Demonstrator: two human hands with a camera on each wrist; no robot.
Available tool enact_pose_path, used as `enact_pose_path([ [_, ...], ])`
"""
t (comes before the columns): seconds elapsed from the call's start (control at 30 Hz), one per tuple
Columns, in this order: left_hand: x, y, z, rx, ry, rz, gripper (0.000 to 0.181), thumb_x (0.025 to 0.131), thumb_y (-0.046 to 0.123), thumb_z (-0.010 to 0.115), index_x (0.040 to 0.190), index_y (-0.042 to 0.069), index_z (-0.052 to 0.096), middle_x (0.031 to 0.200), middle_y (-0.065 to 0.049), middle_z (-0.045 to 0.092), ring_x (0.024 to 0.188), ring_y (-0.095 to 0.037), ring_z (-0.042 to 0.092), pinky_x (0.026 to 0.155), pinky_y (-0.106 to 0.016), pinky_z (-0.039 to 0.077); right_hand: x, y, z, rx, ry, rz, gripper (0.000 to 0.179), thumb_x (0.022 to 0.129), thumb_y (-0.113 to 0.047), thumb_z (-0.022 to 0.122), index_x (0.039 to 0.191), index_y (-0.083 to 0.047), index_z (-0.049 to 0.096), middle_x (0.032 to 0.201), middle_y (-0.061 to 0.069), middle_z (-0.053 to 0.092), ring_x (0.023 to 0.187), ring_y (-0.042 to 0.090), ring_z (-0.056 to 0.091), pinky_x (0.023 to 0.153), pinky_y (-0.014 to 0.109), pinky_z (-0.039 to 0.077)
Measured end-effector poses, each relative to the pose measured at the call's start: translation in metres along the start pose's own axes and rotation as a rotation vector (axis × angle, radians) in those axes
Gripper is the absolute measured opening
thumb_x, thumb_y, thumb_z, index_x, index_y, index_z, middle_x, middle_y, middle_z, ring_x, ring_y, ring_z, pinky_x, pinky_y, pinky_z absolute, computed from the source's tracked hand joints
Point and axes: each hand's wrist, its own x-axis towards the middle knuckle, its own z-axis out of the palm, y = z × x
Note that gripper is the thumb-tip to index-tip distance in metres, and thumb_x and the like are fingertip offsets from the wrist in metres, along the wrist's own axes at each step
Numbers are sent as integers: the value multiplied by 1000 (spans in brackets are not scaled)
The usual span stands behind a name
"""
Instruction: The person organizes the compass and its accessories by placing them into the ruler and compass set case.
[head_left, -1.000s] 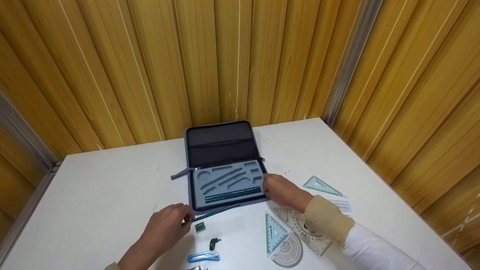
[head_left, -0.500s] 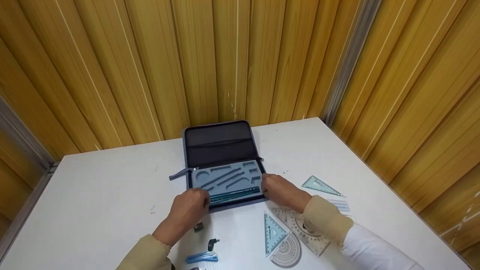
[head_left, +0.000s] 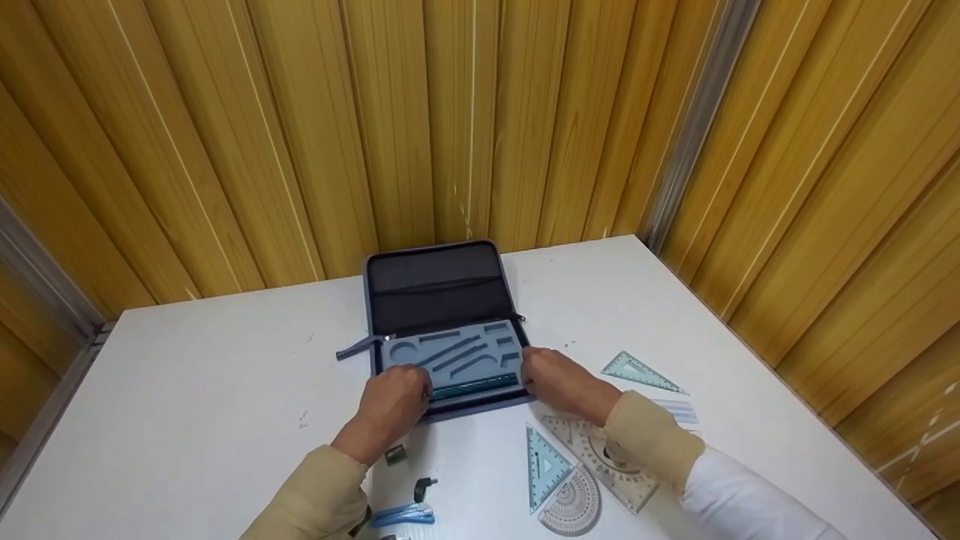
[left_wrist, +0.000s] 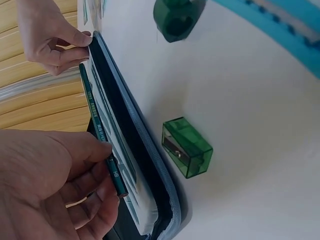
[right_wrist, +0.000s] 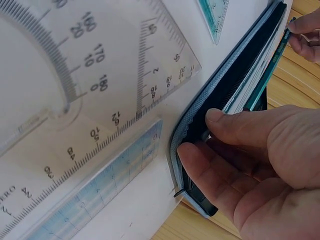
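My left hand pinches a dark green HB pencil between thumb and fingers, over the front of an unzipped case. The case lies with its black lid folded back and a grey foam insert with shaped recesses. Green pencils run along the insert's front slot; in the head view I cannot separate the held one from them. My right hand grips the case's right rim, thumb on the inner side. A green pencil sharpener lies on the table just before the case.
Right of centre lie set squares, a protractor, a larger clear template and a ruler. Nearer me are a small dark green angled piece and a blue cutter. Wood-patterned walls stand behind and at right.
My left hand has carried the pencil from in front of the case up and right to the insert's front slot. My right hand has stayed at the case's right rim.
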Motion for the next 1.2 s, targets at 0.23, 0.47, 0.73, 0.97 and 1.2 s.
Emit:
enact_pose_path([
  [0.23,3,-1,5,-12,-27,-30,11,85,-4,75,77,5,74,72,-5,67,64,-16,59,59,-38,55,0,-2,0,1,-5,13,17,87,8,67,92,-1,80,101,9,69,89,18,66,78,31,58],
  [0.47,6,2,10,-19,-56,-43,12,85,-5,74,77,4,75,73,-5,67,65,-16,58,59,-39,55,1,0,0,3,-10,15,16,87,8,68,90,-2,80,98,7,66,85,16,62,75,30,57],
  [0.73,10,4,12,-43,-81,-51,10,87,-5,73,85,2,79,84,-9,74,76,-22,68,68,-40,59,0,-1,0,0,-15,22,17,87,8,69,92,-2,81,102,6,67,89,16,63,80,32,57],
  [0.97,10,2,14,-87,-92,-65,8,88,-3,75,83,2,77,81,-8,71,71,-17,63,66,-36,58,0,0,0,14,-21,38,18,87,8,68,97,-2,81,107,10,69,96,21,67,86,34,57],
  [1.2,11,3,12,-127,-115,-81,12,90,-3,72,79,3,74,72,-4,65,63,-13,51,59,-32,51,0,-1,-1,23,-29,49,19,87,8,67,98,-1,81,110,11,70,102,24,68,89,35,57],
])
